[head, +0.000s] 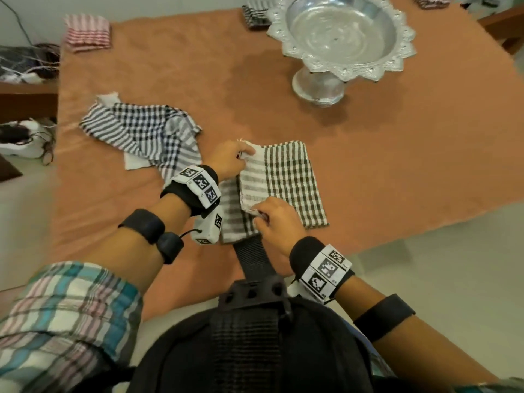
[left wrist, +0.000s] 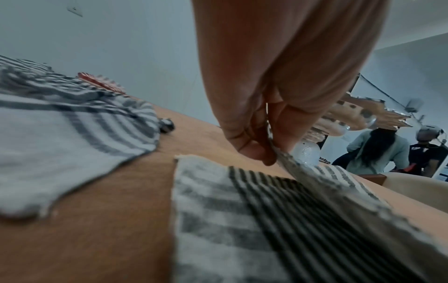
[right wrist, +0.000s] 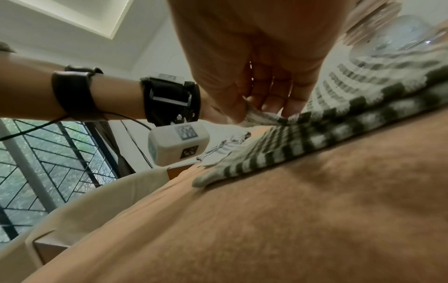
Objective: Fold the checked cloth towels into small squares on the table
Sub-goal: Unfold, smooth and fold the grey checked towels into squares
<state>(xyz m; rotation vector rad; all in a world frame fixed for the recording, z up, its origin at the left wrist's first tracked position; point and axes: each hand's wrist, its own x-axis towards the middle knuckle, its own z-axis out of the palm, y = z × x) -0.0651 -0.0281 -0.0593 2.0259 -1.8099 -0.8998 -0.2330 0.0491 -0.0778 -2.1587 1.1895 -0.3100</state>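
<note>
A brown-and-white checked towel (head: 286, 177) lies partly folded on the orange table (head: 198, 66) near its front edge. My left hand (head: 231, 160) pinches its far left corner, and the lifted edge (left wrist: 288, 160) shows between thumb and fingers in the left wrist view. My right hand (head: 276, 219) pinches the near corner (right wrist: 254, 115) of the same upper flap. Under that flap a striped layer (left wrist: 218, 206) stays flat on the table. A blue-and-white checked towel (head: 144, 131) lies crumpled to the left, untouched.
A silver pedestal bowl (head: 343, 38) stands at the back right. Folded towels sit at the far corners: a red striped one (head: 86, 32), a dark one (head: 255, 14) behind the bowl. Two people (left wrist: 397, 153) stand in the background of the left wrist view.
</note>
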